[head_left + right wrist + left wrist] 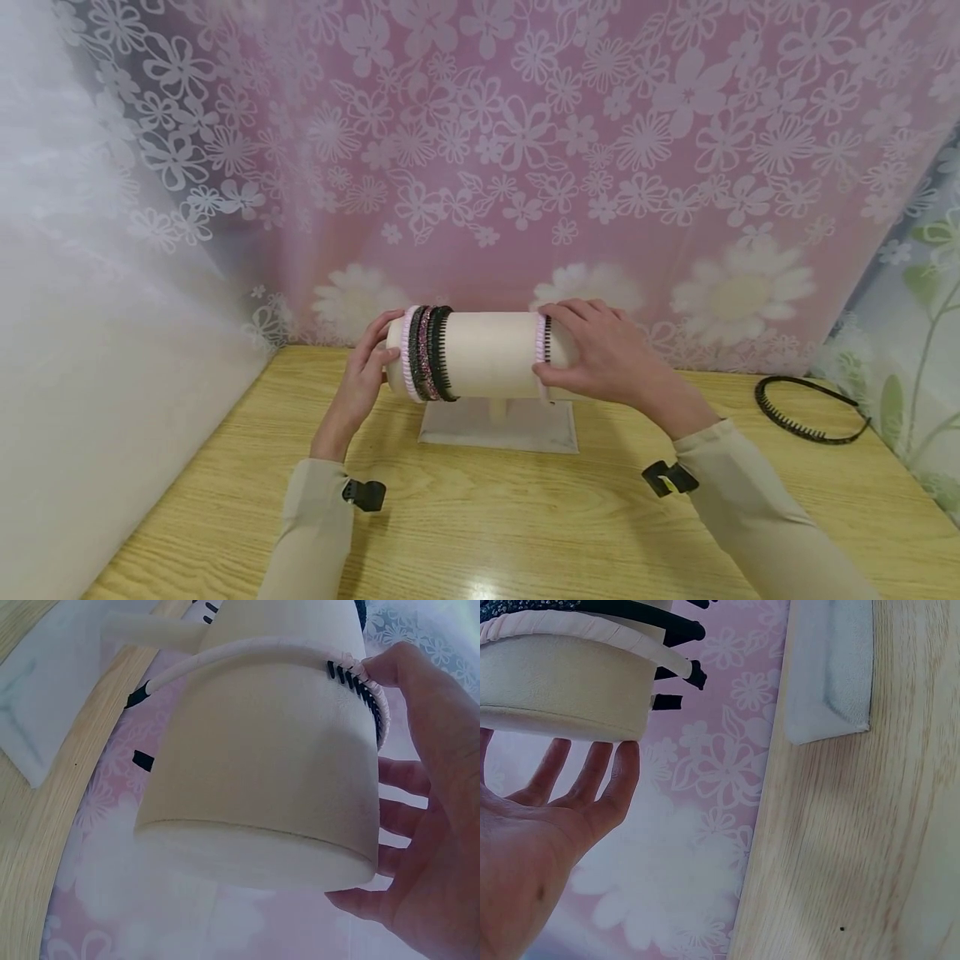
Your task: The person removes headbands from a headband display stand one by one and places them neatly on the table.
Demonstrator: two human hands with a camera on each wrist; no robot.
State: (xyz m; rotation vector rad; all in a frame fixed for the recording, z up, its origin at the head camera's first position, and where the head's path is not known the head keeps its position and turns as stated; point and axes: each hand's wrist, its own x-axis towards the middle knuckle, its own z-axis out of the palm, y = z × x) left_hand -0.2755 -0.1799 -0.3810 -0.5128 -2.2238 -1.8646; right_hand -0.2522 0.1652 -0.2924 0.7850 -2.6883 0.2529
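A cream padded headband stand (491,354) lies horizontally on its post, with a pale flat base (498,433) below. My left hand (365,367) grips its left end, fingertips at the end rim in the left wrist view. Beside that hand the stand carries a pale pink headband (409,354), a dark glittery one, a pink glittery one (427,354) and a black toothed headband (439,354). My right hand (607,350) holds another pale pink headband (255,646) near the stand's right end. Its thumb (394,664) presses by the black teeth; the other fingers are partly hidden behind the roll.
A black toothed headband (806,434) lies at the right of the wooden table (480,517), near the side curtain. A pink floral curtain (480,183) hangs close behind the stand. A white curtain (112,333) borders the left side.
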